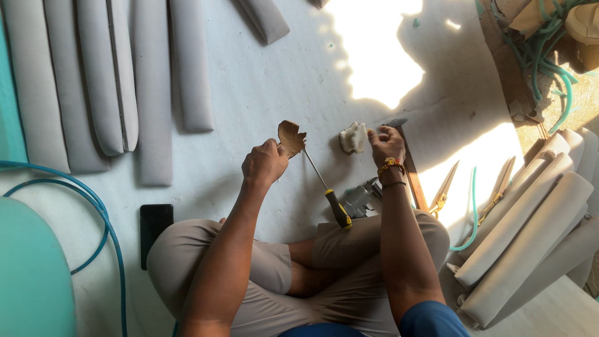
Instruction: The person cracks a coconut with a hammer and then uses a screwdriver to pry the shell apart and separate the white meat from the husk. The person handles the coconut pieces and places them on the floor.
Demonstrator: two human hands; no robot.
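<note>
While the person sits cross-legged, grey padded panels (pixel 112 81) at left, black phone (pixel 155 234) by the knee, left hand (pixel 265 163) pinched on a brown ragged leather scrap (pixel 291 137), yellow-handled screwdriver (pixel 324 190) between, right hand (pixel 387 143) fisted around a white foam lump (pixel 353 138), brass shears (pixel 444 187) beyond.

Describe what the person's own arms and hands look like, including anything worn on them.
Both forearms are bare, with short blue sleeves showing only at the upper arms near the bottom edge. The left hand wears nothing visible. Below the right hand, the wrist carries an orange-and-yellow thread band and a thin dark band.
</note>
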